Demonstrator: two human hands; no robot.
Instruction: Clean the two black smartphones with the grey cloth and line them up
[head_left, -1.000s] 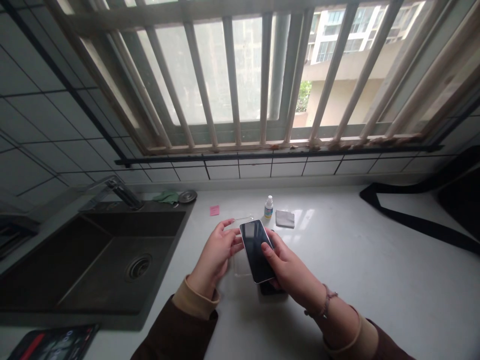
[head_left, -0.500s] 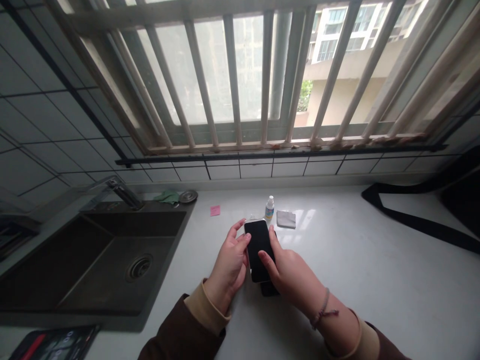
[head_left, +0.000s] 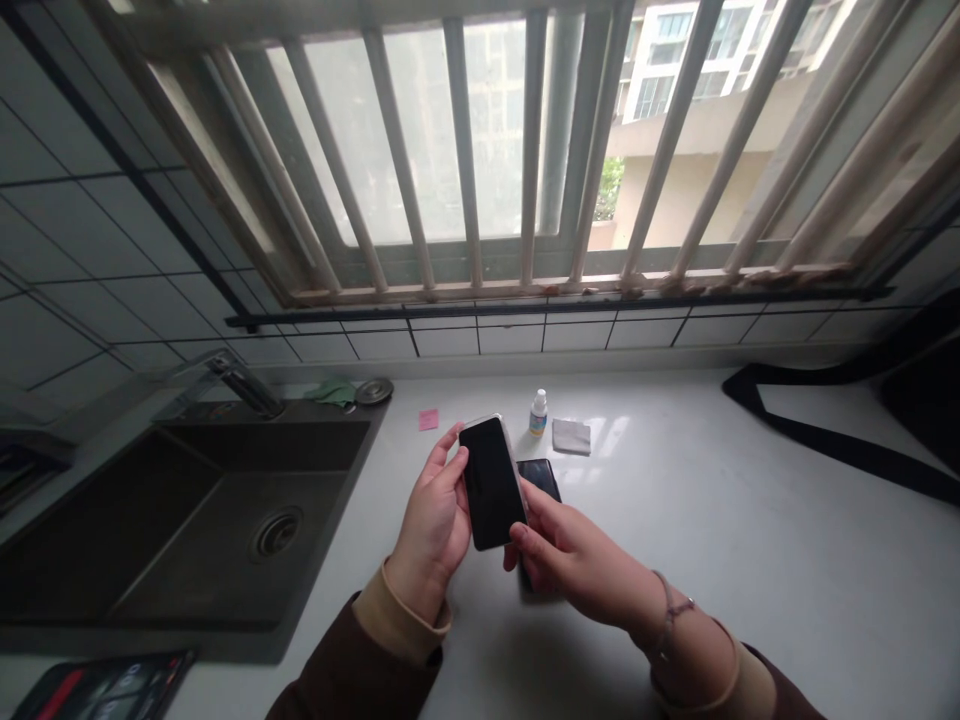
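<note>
1. The left hand [head_left: 429, 522] is cradling a black-screened smartphone [head_left: 491, 482], with its fingers curling up around the phone's left edge.
2. The right hand [head_left: 577, 553] is closing narrowly on the phone's lower right corner, gripping it together with the left hand and keeping it raised above the white countertop [head_left: 750, 560].
3. A second dark, flat phone [head_left: 539, 479] is lying on the counter just under the right hand's fingers.
4. Ahead of the right hand, a small white-capped bottle [head_left: 538, 413] is standing upright, though I cannot tell what it is holding. A grey cloth [head_left: 571, 436] is lying just beside it.
5. Left of the left hand, a dark sink [head_left: 112, 520] is showing a drain [head_left: 276, 533] in its floor. A green cloth [head_left: 334, 392] is resting on the rim behind it, touching a round metal strainer [head_left: 373, 391].
</note>
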